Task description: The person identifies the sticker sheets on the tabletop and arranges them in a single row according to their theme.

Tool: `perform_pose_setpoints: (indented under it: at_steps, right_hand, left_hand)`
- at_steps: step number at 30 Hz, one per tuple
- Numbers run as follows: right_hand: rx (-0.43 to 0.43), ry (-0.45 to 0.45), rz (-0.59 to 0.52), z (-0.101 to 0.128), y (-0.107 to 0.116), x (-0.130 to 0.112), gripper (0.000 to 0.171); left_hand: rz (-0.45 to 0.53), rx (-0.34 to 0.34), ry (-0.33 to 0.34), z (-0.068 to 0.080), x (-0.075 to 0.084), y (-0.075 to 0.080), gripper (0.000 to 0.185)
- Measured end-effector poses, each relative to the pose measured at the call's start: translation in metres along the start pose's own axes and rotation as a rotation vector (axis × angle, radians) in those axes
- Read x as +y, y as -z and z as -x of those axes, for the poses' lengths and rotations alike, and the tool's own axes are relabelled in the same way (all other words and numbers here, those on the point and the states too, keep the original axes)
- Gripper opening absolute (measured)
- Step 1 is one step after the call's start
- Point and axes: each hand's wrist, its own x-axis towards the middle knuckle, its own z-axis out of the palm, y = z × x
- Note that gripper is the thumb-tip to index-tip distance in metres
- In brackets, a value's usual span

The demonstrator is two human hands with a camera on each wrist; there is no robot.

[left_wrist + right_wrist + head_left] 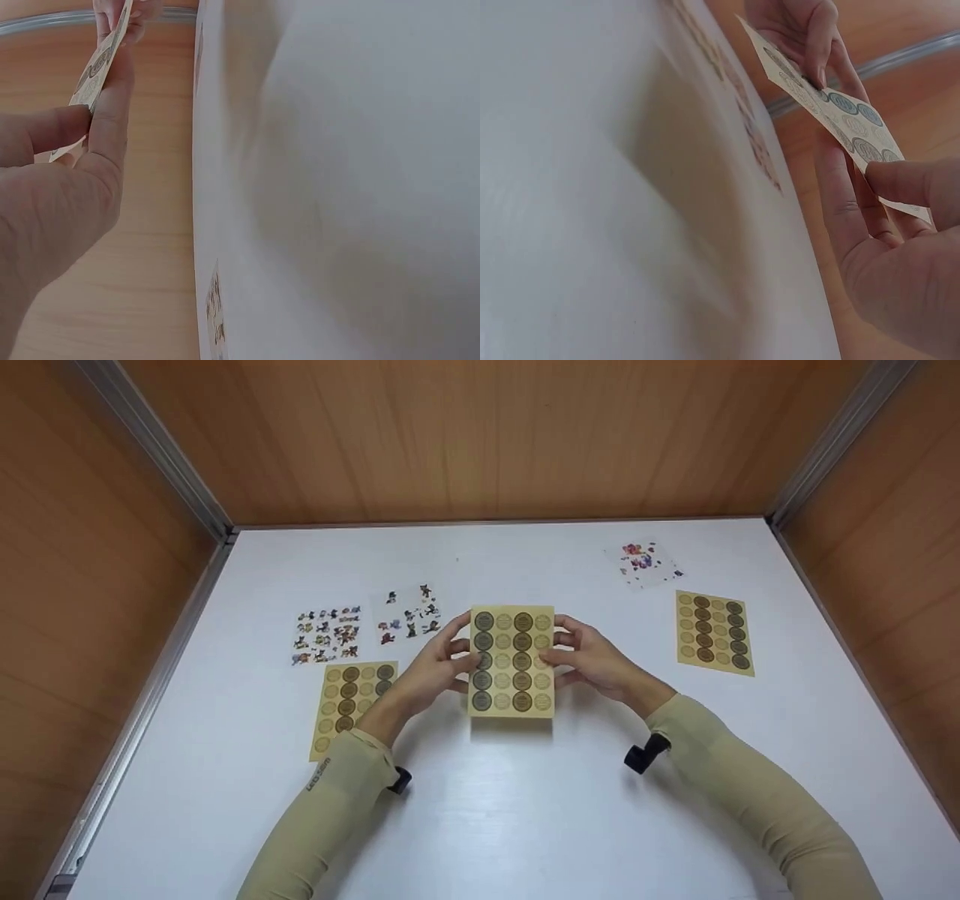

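Held sticker sheet: a tan sheet (512,661) raised above the desk (480,825), about midway between its left and right edges, with shadow on the white surface below.
Sheet face: five rows of round stickers in four columns, from the left dark grey, pale, brown, pale.
Left hand: the left hand (431,667) pinches the sheet's left side, thumb on the printed face, other fingers behind.
Right hand: the right hand (600,660) pinches the opposite side the same way, thumb on the face, fingers behind, some of them spread.
Left tan sheet: a similar sheet (347,707) lies toward the desk's left edge, partly hidden by the left wrist.
Clear sheets, left: one crowded with small figures (326,635) lies just beyond that tan sheet; a sparser one (409,615) lies beside it, nearer the desk's middle.
Right tan sheet: another (715,632) lies near the right edge, slightly turned.
Clear sheet, right: a transparent sheet with colourful prints (643,562) lies near the far right corner, askew.
Sleeves: khaki sleeves (750,780) cover both forearms, a black device (646,754) at each wrist.
Walls: wood-grain panels (480,442) stand along the far, left and right edges.
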Motion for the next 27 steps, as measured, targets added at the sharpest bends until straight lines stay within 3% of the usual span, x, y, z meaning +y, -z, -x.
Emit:
perform_pose_setpoints:
  at_steps: [15, 27]
  right_hand:
    - [-0.011, 0.0, -0.004, -0.007, -0.011, 0.0, 0.054]
    - [-0.047, 0.004, 0.021, -0.016, -0.025, 0.006, 0.062]
  left_hand:
    - [-0.041, 0.022, 0.032, 0.003, 0.001, 0.014, 0.073]
    - [-0.04, 0.046, 0.058, 0.016, 0.003, 0.029, 0.086]
